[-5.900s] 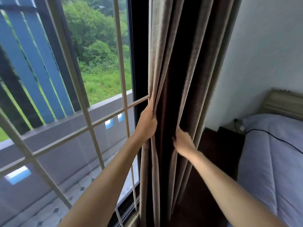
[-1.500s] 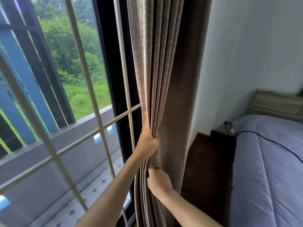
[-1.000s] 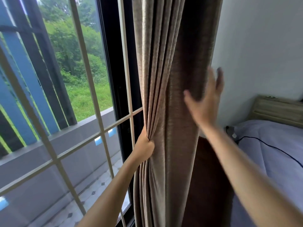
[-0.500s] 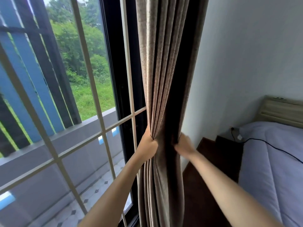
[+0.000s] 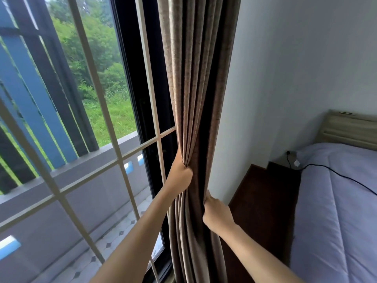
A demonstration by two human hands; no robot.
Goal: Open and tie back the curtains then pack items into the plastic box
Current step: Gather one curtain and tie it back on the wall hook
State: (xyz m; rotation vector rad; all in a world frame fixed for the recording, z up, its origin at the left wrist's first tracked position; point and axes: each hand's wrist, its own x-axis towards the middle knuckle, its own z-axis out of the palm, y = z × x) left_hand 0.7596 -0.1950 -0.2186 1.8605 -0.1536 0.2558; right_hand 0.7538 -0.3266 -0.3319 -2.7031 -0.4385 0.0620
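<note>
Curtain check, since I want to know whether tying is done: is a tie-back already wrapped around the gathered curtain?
No: the curtain is bunched only by the left hand and right hand.

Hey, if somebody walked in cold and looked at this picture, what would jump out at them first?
Most likely the brown curtain in the middle, bunched into a tight column against the wall, with the left hand gripping its window-side folds and the right hand gripping lower on the room side. Left of it, the window shows bright green trees and blue slats outside. At the right edge sits a bed with a black cable across it.
</note>
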